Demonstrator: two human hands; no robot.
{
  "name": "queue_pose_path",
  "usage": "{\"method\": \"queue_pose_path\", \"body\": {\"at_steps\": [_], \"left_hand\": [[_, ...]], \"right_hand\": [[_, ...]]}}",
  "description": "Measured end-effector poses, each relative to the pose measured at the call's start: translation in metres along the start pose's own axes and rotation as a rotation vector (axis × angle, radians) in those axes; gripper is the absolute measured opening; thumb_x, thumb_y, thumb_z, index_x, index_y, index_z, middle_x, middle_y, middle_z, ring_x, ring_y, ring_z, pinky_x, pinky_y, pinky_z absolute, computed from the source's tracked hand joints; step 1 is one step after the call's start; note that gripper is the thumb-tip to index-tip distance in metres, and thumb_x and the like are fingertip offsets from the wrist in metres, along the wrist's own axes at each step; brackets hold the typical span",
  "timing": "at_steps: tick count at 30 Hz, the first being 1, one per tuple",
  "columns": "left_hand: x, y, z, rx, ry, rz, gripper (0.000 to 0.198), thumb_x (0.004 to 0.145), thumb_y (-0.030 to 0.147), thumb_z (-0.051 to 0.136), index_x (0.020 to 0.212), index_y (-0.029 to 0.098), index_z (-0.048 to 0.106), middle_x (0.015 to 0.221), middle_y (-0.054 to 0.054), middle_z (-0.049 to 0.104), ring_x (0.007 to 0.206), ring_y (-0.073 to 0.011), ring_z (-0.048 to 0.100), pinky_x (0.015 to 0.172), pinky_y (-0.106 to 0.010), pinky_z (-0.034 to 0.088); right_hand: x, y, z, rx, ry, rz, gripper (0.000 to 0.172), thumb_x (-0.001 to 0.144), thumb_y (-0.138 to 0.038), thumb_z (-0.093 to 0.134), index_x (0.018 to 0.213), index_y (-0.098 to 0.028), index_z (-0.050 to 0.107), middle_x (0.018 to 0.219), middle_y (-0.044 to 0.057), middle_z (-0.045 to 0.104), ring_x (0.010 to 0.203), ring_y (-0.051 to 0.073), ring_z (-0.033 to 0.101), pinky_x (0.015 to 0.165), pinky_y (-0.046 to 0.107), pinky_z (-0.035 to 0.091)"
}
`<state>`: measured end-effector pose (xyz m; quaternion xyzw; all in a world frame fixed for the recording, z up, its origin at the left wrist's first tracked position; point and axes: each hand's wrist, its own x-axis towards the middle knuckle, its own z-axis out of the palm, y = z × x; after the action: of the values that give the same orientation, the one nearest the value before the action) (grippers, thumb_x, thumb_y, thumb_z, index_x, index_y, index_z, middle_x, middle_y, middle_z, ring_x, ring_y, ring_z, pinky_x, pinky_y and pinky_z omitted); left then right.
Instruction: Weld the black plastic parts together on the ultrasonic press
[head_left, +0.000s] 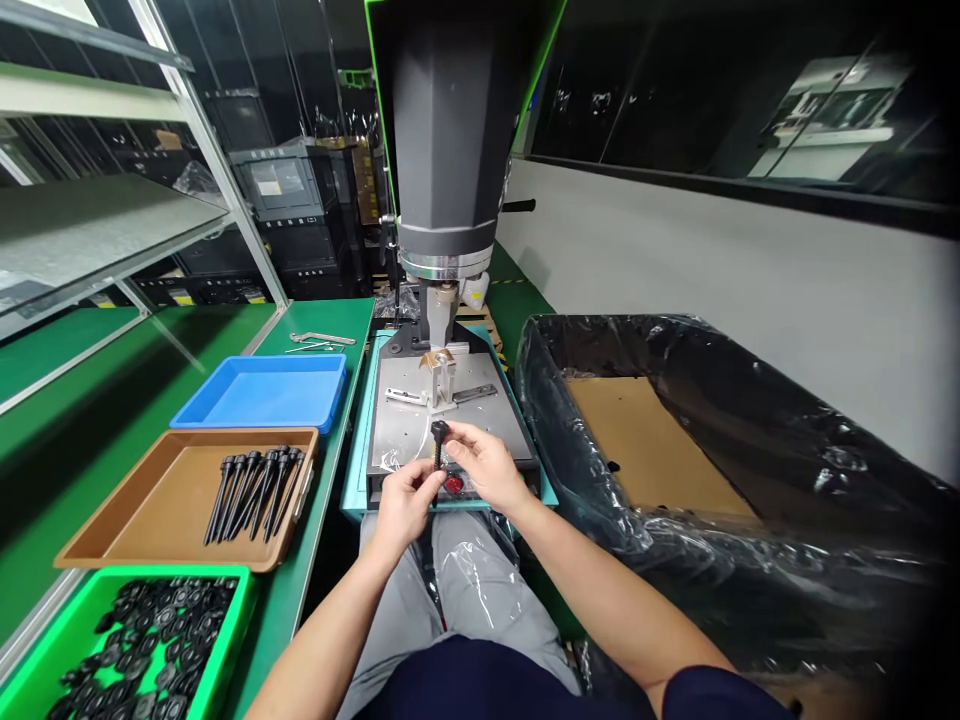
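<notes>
A thin black rod with a wider head (439, 442) stands upright between my two hands, in front of the press machine's metal plate (420, 420). My left hand (403, 503) is closed round the rod's lower end. My right hand (486, 462) pinches it near the head. A red button (453, 485) on the machine's front shows just below my fingers. The metal fixture (441, 372) sits under the machine's grey head (448, 150), farther back.
On the green bench to my left are a brown tray (120, 510) with several black rods (255, 490), an empty blue tray (262, 392) and a green bin (52, 640) of small black parts. A cardboard box lined with black plastic (720, 460) stands on the right.
</notes>
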<state>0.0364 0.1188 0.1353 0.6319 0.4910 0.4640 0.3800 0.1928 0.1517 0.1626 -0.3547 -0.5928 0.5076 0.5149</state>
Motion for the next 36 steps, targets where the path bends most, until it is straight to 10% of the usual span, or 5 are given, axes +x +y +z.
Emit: {"method": "queue_pose_path", "body": {"at_steps": [8, 19, 24, 30, 36], "left_hand": [[-0.009, 0.017, -0.004, -0.24, -0.169, -0.072, 0.029, 0.088, 0.038, 0.056, 0.075, 0.014, 0.066, 0.072, -0.002, 0.062, 0.069, -0.0134, 0.053, 0.068, -0.026, 0.042], [-0.024, 0.009, -0.023, -0.045, -0.049, -0.12, 0.025, 0.083, 0.038, 0.061, 0.086, 0.015, 0.069, 0.076, -0.004, 0.067, 0.071, -0.016, 0.059, 0.069, -0.028, 0.048], [-0.033, 0.017, -0.098, 0.298, 0.167, -0.177, 0.021, 0.081, 0.033, 0.064, 0.089, 0.016, 0.072, 0.084, -0.005, 0.071, 0.079, -0.0176, 0.064, 0.072, -0.026, 0.049], [-0.035, 0.001, -0.226, 0.963, 0.331, -0.609, 0.024, 0.084, 0.032, 0.055, 0.096, 0.02, 0.073, 0.094, -0.004, 0.073, 0.089, -0.0196, 0.065, 0.079, -0.027, 0.047], [-0.027, -0.047, -0.254, 1.035, 0.218, -0.792, 0.016, 0.073, 0.025, 0.068, 0.085, 0.017, 0.074, 0.088, -0.009, 0.074, 0.085, -0.0223, 0.066, 0.073, -0.027, 0.048]], "right_hand": [[-0.008, 0.018, 0.014, 0.116, -0.137, 0.272, 0.038, 0.079, -0.054, 0.068, 0.087, -0.016, 0.067, 0.069, 0.001, 0.063, 0.049, 0.011, 0.051, 0.047, 0.025, 0.045], [-0.003, 0.021, 0.036, -0.011, -0.13, 0.183, 0.039, 0.074, -0.055, 0.071, 0.079, -0.017, 0.063, 0.073, 0.004, 0.067, 0.068, 0.019, 0.063, 0.065, 0.033, 0.053], [-0.007, 0.019, 0.027, -0.019, -0.167, 0.191, 0.046, 0.075, -0.057, 0.069, 0.099, -0.018, 0.065, 0.096, 0.01, 0.072, 0.092, 0.024, 0.067, 0.081, 0.038, 0.053], [-0.023, 0.023, -0.004, -0.019, -0.137, 0.338, 0.05, 0.072, -0.059, 0.073, 0.098, -0.017, 0.066, 0.092, 0.012, 0.072, 0.088, 0.026, 0.069, 0.084, 0.041, 0.055], [-0.034, 0.026, -0.01, -0.043, -0.127, 0.398, 0.053, 0.067, -0.061, 0.075, 0.096, -0.018, 0.068, 0.09, 0.013, 0.073, 0.084, 0.028, 0.07, 0.084, 0.044, 0.056]]}}
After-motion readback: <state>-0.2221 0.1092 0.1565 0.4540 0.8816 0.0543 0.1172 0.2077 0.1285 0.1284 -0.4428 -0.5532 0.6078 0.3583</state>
